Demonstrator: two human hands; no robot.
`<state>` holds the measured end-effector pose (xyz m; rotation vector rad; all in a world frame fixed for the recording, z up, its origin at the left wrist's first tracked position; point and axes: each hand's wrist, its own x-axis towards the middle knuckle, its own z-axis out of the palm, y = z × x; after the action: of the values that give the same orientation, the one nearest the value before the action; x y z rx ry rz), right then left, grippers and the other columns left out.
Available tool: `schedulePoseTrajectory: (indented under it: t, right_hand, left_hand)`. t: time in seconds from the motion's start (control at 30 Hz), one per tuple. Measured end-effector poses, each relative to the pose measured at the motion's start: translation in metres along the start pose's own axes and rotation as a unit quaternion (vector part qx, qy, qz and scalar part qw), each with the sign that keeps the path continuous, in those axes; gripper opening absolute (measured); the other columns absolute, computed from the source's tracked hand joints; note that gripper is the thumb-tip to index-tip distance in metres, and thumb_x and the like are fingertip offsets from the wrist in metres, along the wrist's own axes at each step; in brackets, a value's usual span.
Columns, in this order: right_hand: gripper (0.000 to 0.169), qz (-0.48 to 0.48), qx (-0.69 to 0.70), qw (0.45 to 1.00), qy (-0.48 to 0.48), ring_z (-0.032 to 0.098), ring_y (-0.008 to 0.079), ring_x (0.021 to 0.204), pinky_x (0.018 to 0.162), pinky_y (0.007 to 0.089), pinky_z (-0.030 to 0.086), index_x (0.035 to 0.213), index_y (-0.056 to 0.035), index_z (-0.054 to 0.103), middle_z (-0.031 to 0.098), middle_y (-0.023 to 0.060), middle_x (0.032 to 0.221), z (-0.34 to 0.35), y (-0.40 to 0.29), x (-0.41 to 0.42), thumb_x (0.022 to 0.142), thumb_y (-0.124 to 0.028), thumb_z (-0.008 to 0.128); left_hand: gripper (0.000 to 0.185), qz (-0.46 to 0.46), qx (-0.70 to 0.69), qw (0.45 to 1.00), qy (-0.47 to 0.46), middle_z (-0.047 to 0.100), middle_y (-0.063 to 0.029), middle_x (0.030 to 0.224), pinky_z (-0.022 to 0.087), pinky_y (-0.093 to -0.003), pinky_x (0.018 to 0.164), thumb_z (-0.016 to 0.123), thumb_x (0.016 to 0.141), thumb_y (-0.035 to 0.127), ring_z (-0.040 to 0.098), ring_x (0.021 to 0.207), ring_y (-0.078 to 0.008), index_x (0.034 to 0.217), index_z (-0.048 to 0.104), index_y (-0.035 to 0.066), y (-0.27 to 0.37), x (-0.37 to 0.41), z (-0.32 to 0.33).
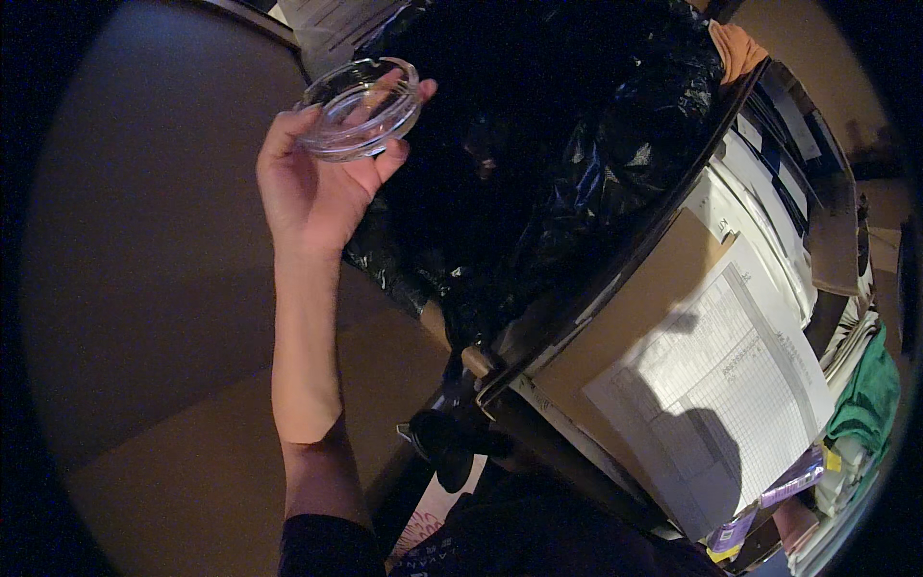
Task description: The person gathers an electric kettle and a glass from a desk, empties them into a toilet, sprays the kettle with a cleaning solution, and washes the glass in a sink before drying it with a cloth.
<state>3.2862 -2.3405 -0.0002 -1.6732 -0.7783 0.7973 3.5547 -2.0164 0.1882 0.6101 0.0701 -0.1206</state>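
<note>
My left hand (pixel 324 166) is raised with its palm up, its fingers and thumb around a clear round glass dish with a notched rim, like an ashtray (pixel 360 119). The dish is tilted at the near edge of a bin or box lined with a black plastic bag (pixel 591 159). Dark shadow hides the inside of the bag. At the lower right, a skin-coloured patch, apparently part of my right hand (pixel 795 521), shows beside a purple package (pixel 793 476); its fingers are hidden.
Right of the bag, a dark-edged container holds cardboard (pixel 627 296), a printed form (pixel 750 404) and white papers or packs. A green cloth (pixel 869 389) lies at the far right. An orange cloth (pixel 735 50) hangs by the bag's upper corner. A brown surface (pixel 159 252) spans the left.
</note>
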Motion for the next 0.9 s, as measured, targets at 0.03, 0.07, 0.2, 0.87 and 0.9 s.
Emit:
schedulePoseTrajectory:
  t: [0.03,0.07,0.2,0.87,0.9]
  right_hand:
    - [0.048,0.003,-0.002,1.0,-0.002,0.062,0.0372,0.105,0.091,0.0485,0.05,0.106,-0.0079,0.066,0.063,0.0164,0.105,-0.003,-0.003,-0.001,0.066,-0.022,0.088]
    - [0.047,0.011,-0.007,1.0,-0.006,0.062,0.0371,0.104,0.09,0.0484,0.05,0.105,-0.0079,0.066,0.063,0.0163,0.104,-0.005,-0.006,-0.002,0.066,-0.022,0.088]
    - [0.043,0.017,-0.012,1.0,-0.02,0.063,0.0369,0.101,0.088,0.0479,0.05,0.102,-0.0079,0.067,0.064,0.0158,0.101,-0.014,-0.016,0.0,0.066,-0.02,0.087]
    - [0.03,-0.116,-0.056,0.989,0.072,0.067,0.034,0.074,0.07,0.0433,0.053,0.083,-0.003,0.064,0.064,0.0147,0.077,0.002,-0.019,0.007,0.06,-0.012,0.081]
    - [0.028,-0.136,-0.05,0.984,0.109,0.066,0.0329,0.07,0.068,0.043,0.052,0.081,-0.0024,0.063,0.063,0.0145,0.073,0.001,-0.012,0.005,0.061,-0.013,0.079]
  left_hand:
    - [0.08,0.002,0.012,1.0,0.005,0.033,-0.0395,0.155,0.056,-0.0507,0.095,0.061,0.089,0.021,0.031,0.148,-0.0504,0.152,0.026,-0.015,0.0,0.001,0.001]
    - [0.076,0.0,-0.007,1.0,0.02,0.038,-0.0383,0.153,0.058,-0.0517,0.093,0.061,0.089,0.021,0.034,0.146,-0.0515,0.149,0.031,-0.014,-0.002,0.004,0.003]
    - [0.064,0.026,0.07,0.997,0.036,0.044,-0.0347,0.15,0.063,-0.0534,0.084,0.059,0.088,0.018,0.046,0.138,-0.0527,0.142,0.044,-0.011,-0.003,0.003,0.009]
    - [0.087,0.181,-0.22,0.951,-0.123,0.029,-0.0357,0.158,0.053,-0.0444,0.086,0.05,0.085,0.03,0.037,0.144,-0.0505,0.156,0.018,-0.011,-0.005,-0.076,0.085]
    - [0.087,0.178,-0.246,0.947,-0.101,0.029,-0.0357,0.158,0.053,-0.0433,0.086,0.05,0.086,0.03,0.037,0.144,-0.0502,0.156,0.019,-0.01,-0.018,-0.071,0.078]
